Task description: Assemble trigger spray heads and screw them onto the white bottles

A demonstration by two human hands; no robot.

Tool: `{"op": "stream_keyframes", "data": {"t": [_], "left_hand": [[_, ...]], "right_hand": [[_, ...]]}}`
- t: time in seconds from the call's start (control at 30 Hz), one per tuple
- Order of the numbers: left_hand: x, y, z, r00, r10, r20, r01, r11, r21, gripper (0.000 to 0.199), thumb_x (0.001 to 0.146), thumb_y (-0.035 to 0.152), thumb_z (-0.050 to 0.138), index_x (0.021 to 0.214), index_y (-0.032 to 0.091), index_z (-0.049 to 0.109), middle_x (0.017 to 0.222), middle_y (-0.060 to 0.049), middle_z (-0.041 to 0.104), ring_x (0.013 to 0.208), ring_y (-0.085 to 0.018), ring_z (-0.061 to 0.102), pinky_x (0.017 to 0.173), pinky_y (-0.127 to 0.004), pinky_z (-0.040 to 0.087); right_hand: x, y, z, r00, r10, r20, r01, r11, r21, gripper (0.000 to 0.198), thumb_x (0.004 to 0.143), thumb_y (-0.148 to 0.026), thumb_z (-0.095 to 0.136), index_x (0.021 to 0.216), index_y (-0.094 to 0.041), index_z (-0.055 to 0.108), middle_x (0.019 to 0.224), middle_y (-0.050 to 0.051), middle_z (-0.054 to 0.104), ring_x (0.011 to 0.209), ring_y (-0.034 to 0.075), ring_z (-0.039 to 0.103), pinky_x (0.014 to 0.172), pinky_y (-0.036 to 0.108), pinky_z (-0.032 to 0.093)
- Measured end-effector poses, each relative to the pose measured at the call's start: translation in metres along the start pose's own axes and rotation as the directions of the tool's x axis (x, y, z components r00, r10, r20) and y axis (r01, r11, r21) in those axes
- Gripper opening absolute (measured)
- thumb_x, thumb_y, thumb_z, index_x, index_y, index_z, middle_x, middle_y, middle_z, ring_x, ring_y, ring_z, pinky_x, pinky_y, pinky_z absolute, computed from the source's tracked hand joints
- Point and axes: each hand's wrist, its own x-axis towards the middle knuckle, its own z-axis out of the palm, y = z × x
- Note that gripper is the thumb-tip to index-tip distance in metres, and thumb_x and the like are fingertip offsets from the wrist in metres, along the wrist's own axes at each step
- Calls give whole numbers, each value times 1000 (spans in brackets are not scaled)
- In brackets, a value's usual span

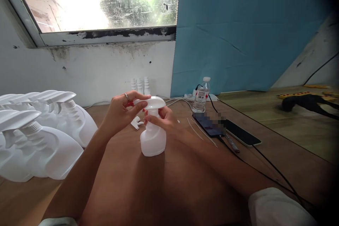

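Observation:
A white plastic spray bottle [153,144] stands upright on the brown table in front of me, with a white trigger spray head [156,102] on its neck. The thumb and fingers of my left hand [124,108], which wears a ring, pinch the nozzle side of that head. Behind and around the bottle's neck, my right hand [165,120] is closed, its thumb across the front. Something red shows in part between the hands. Just left of the bottle lies a small white trigger piece [137,123].
Finished-looking white spray bottles [37,148] stand in rows at the left. Several ribbed white pieces [140,85] stand by the wall. A clear water bottle [201,95], two phones [242,132] with cables, thin white tubes [202,132] and a cutter knife [233,144] are on the right.

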Motion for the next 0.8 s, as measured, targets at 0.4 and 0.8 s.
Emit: {"op": "stream_keyframes", "data": {"t": [0.4, 0.8], "left_hand": [[-2, 0, 2, 1000, 21, -7, -21, 999, 37, 23, 84, 36, 65, 98, 18, 72, 93, -5, 73, 74, -14, 62, 66, -25, 50], [-4, 1, 0, 1000, 3, -19, -3, 999, 32, 24, 83, 38, 66, 96, 18, 72, 88, -4, 73, 68, -12, 62, 63, -24, 50]], "right_hand": [[-5, -5, 9, 1000, -4, -21, 6, 996, 91, 37, 80, -41, 70, 106, -18, 56, 88, 4, 64, 75, 15, 62, 64, 29, 52], [-4, -3, 10, 999, 6, -52, 1, 992, 128, 41, 74, -33, 77, 106, -19, 55, 85, 3, 62, 70, 15, 62, 60, 28, 51]]}}
